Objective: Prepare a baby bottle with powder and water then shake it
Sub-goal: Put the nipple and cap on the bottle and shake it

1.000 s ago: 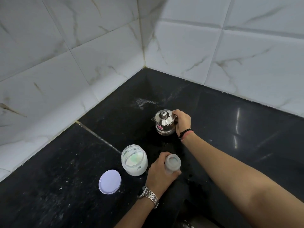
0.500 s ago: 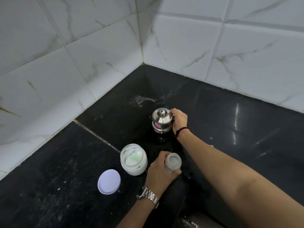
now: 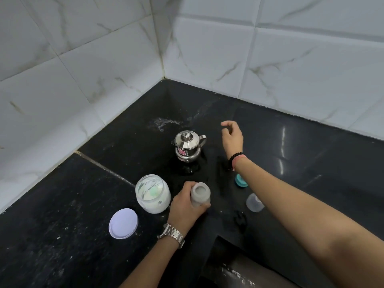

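The frosted translucent plastic baby bottle (image 3: pixel 200 194) stands open-mouthed on the black stone table (image 3: pixel 311 159), near centre, gripped around its body by the left hand (image 3: pixel 185 206). It looks light, smooth and easily tipped; holding it mid-body seems best. The right hand (image 3: pixel 232 136) hovers loose-fingered and empty, right of the small steel kettle (image 3: pixel 188 146).

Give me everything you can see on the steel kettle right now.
The steel kettle is small, shiny and pot-bellied, standing upright on the black counter near the tiled corner. Its domed lid with a knob is on. A short spout points left and a loop handle sticks out to the right. A pink label sits on its body. Nothing touches it: the right hand hangs beside the handle, apart from it, holding nothing.
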